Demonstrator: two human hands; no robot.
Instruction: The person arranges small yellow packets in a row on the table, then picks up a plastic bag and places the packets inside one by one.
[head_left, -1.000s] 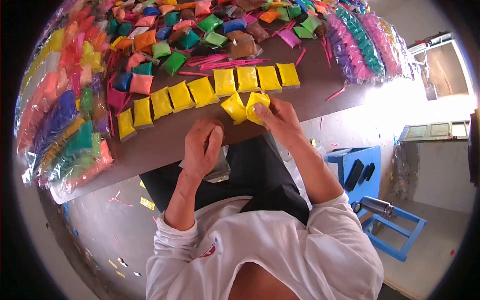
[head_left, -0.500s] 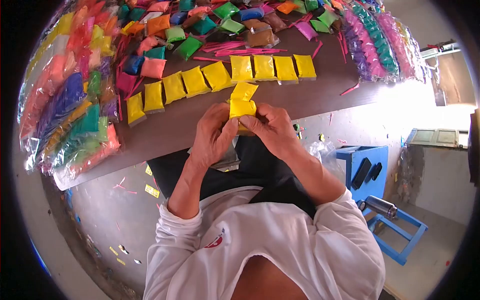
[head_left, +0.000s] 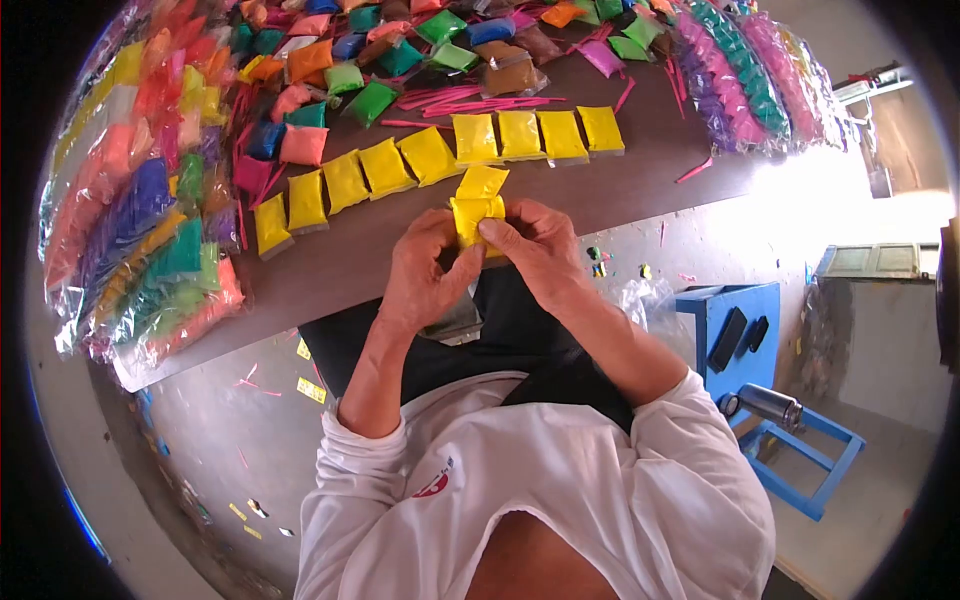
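My left hand [head_left: 428, 262] and my right hand [head_left: 540, 252] are closed on a small yellow packet [head_left: 470, 214] at the table's front edge. The right thumb lies across the packet's face, while the left thumb is lower, at its near side. Just beyond my fingertips is another yellow piece [head_left: 483, 181], overlapping the held packet in this view. A curved row of several yellow packets [head_left: 387, 166] lies side by side on the brown table [head_left: 590, 185], past my hands. Under my hands, a clear plastic bag [head_left: 455, 325] rests at my lap.
Loose coloured packets [head_left: 372, 103] and pink strips [head_left: 470, 100] cover the table's back. Long bags of packets stand piled at left [head_left: 150, 200] and right [head_left: 740, 85]. A blue stool [head_left: 815, 460] with a metal flask [head_left: 770, 405] is at the right, below the table.
The held packet has turned slightly. My left thumb has slid down from its face, and the right thumb now lies across it. The whole view has shifted a little.
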